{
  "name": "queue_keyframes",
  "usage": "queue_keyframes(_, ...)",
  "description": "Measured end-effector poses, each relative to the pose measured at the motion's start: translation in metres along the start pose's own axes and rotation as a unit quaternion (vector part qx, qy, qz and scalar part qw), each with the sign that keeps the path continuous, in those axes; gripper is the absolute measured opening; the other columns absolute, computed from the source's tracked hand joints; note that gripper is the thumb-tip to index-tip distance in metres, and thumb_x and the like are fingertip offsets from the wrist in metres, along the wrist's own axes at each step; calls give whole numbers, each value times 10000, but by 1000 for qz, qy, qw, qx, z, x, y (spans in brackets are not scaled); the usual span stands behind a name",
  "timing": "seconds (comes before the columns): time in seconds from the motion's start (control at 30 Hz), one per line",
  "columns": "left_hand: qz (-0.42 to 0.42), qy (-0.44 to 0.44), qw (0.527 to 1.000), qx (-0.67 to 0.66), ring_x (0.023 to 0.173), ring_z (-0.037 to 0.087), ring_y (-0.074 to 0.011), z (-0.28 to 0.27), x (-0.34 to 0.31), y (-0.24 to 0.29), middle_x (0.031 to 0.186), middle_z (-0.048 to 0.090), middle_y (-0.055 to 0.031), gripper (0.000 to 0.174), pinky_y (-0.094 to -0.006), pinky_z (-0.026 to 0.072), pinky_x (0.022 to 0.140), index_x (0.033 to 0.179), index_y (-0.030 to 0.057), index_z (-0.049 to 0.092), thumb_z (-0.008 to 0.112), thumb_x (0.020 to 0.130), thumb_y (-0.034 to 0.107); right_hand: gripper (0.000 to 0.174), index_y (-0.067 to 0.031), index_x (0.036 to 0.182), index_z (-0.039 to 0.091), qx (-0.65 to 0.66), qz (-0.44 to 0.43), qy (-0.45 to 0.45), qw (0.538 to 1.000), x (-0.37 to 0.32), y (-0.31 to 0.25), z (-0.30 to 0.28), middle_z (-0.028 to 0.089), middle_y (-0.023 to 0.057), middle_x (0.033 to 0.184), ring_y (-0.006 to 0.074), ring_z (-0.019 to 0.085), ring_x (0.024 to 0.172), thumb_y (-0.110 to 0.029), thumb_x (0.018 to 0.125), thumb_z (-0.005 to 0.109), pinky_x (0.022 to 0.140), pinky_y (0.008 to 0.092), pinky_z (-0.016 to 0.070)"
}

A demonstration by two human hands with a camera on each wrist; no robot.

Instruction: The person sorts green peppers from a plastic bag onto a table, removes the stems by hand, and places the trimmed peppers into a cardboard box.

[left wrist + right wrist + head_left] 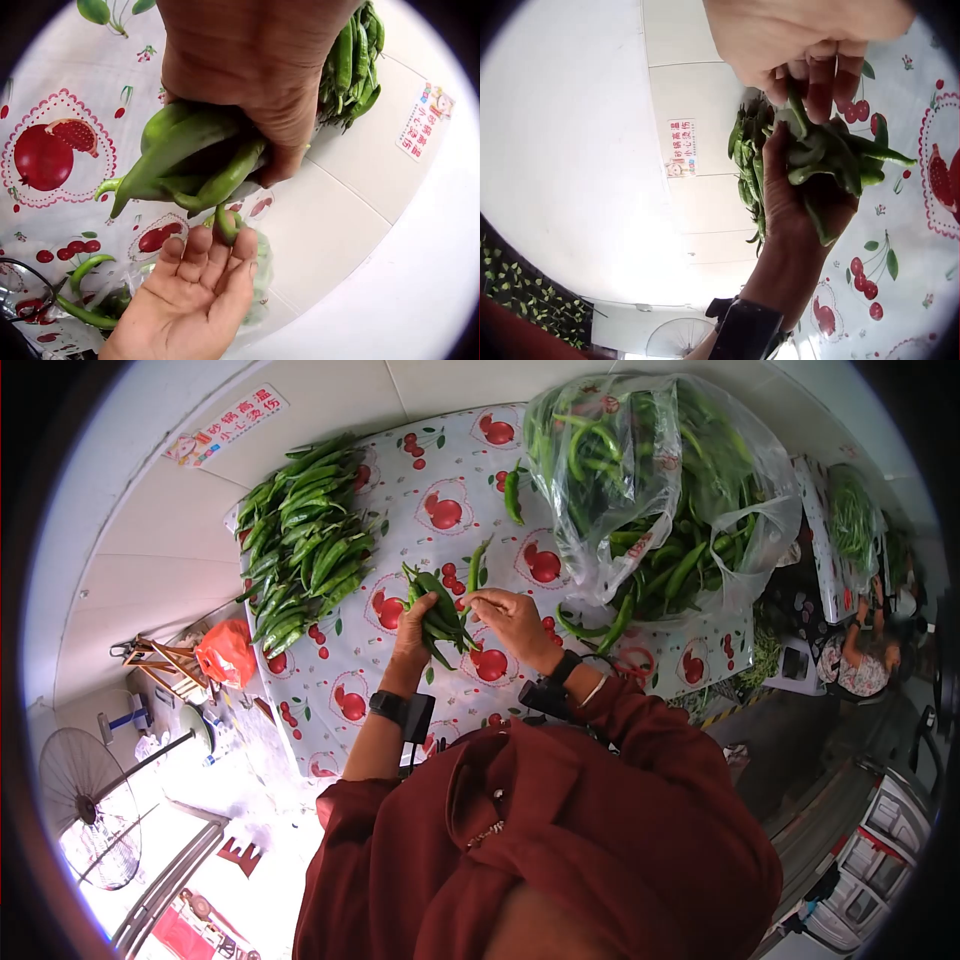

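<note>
The left hand [412,632] grips a small bunch of green peppers [436,616] over the patterned tablecloth; in the left wrist view the bunch [187,157] hangs out under the left hand [244,67]. Just right of it, the right hand [515,625] pinches one pepper [478,565] between thumb and fingers, the pepper pointing up toward the wall. From the right wrist view, the right hand [810,45] holds that pepper [796,109] close against the bunch [829,154]. A laid-out pile of peppers [310,530] lies at the table's left.
A clear plastic bag [640,480] full of peppers stands at the right rear of the table. Loose peppers [512,495] lie near it. Also there are a red bag [228,653], a fan [88,808] and, far right, another person [862,660].
</note>
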State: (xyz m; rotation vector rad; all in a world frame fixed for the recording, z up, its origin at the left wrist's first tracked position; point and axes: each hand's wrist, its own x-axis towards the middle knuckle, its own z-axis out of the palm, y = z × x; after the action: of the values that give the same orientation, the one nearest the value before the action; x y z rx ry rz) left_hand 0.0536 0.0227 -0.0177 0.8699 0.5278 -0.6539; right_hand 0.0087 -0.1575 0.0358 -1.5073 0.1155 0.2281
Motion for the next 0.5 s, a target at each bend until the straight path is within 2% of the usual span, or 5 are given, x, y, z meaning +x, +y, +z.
queue_keyframes(0.07, -6, -14, 1000, 21, 735, 621, -177, 0, -2, 2, 858, 626, -77, 275, -314, 526, 689, 973, 10, 580, 640, 782, 198, 176, -31, 970, 656, -12, -28, 0, 1000, 2, 0, 1, 651, 27, 855, 114, 594, 764, -126, 872, 544, 696, 255, 475)
queue_keyframes(0.13, -12, -29, 999, 42, 747, 619, -174, 0, -3, 1, 864, 628, -75, 270, -310, 522, 697, 980, 15, 580, 633, 788, 198, 103, -57, 847, 648, -236, -238, -11, 942, 5, -1, 4, 612, 44, 753, 207, 553, 697, -132, 785, 613, 641, 310, 450)
queue_keyframes(0.23, 4, -91, 994, 66, 785, 615, -164, 2, -2, -2, 890, 629, -68, 285, -295, 512, 731, 1020, 22, 573, 605, 818, 222, 57, -74, 759, 612, -262, -259, -33, 929, 4, -8, 13, 560, 60, 715, 264, 507, 713, -120, 733, 634, 668, 356, 437)
queue_keyframes(0.43, -24, -146, 989, 16, 950, 575, -162, 5, -10, -10, 1044, 585, -55, 455, -315, 468, 844, 1176, 56, 498, 580, 851, 363, 73, -72, 704, 557, -305, -276, -114, 904, 1, -11, 9, 499, 54, 693, 245, 468, 713, -95, 725, 623, 667, 339, 415)
queue_keyframes(0.5, -23, -166, 982, 92, 907, 563, -140, 7, -8, -7, 1004, 571, -26, 431, -295, 467, 806, 1151, 66, 494, 662, 799, 251, 76, -71, 702, 549, -330, -300, -159, 881, 1, -10, 6, 487, 52, 689, 241, 455, 705, -83, 724, 621, 671, 329, 409)
